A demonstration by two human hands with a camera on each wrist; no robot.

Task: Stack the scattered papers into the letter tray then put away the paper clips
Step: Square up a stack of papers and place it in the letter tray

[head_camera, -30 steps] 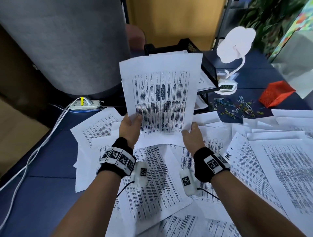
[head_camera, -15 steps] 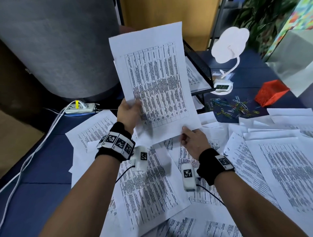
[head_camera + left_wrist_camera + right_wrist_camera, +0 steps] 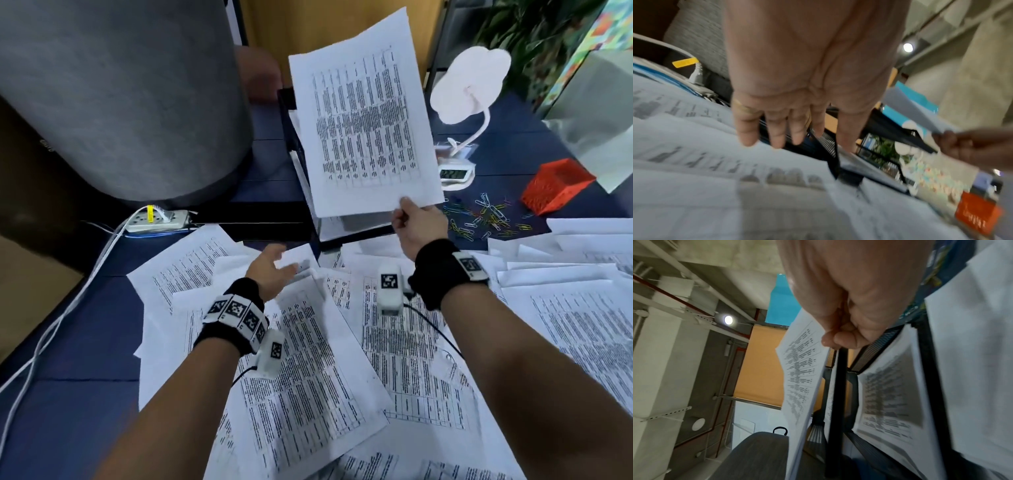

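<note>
The right hand [image 3: 418,229] pinches the sheet [image 3: 364,113] by its near corner, above the tray [image 3: 291,144] at twelve o'clock. Lower it flat, edges squared to the stack inside. The left hand [image 3: 270,274] hangs open and empty over the scattered papers [image 3: 308,370] (clips [image 3: 486,219] wait at two o'clock).

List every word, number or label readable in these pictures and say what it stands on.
None can be read with certainty.
Held sheet in the right hand: printed table, too small to read.
Scattered papers: print too small or blurred.
Digital clock: digits show, too blurred to read.
Orange basket: pale lettering, blurred.
Wristband tags: square code patterns, no words.
</note>
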